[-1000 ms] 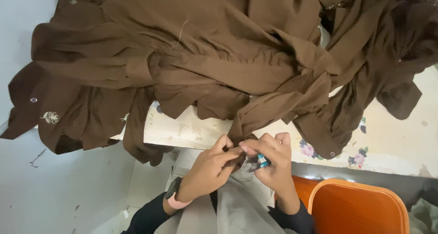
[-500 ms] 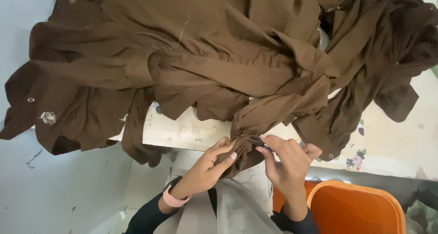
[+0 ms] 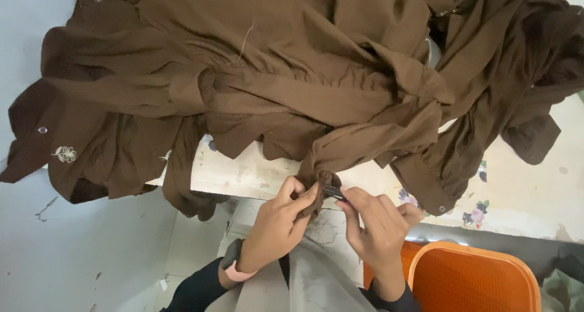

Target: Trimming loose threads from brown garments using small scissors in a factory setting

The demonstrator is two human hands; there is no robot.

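Pinched between the thumb and fingers of the left hand (image 3: 277,218) is a bunched tip of brown cloth (image 3: 286,87), just below the table edge. Beside it, the right hand (image 3: 377,227) presses its fingers together on a small dark tool (image 3: 334,193), whose end touches the same cloth tip; what kind of tool it is cannot be told. Both hands sit close together, almost touching, at the lower middle of the view.

On the left wrist is a dark watch (image 3: 232,255) with a pink strap. Both arms wear black sleeves. Under the hands lies grey fabric over the person's lap. At the lower right, just beside the right forearm, stands an orange bin (image 3: 474,281).

Beyond the hands, the table (image 3: 523,196) has a pale, worn top with small flower prints near its right edge. Brown cloth covers most of it in heavy folds and spills over the near edge and the left side. From the pinched tip, a twisted band of cloth runs up and right into the pile. At the far left, a hanging part shows a small pale embroidered flower (image 3: 64,154) and a metal snap (image 3: 42,129). To the left lies a pale floor.
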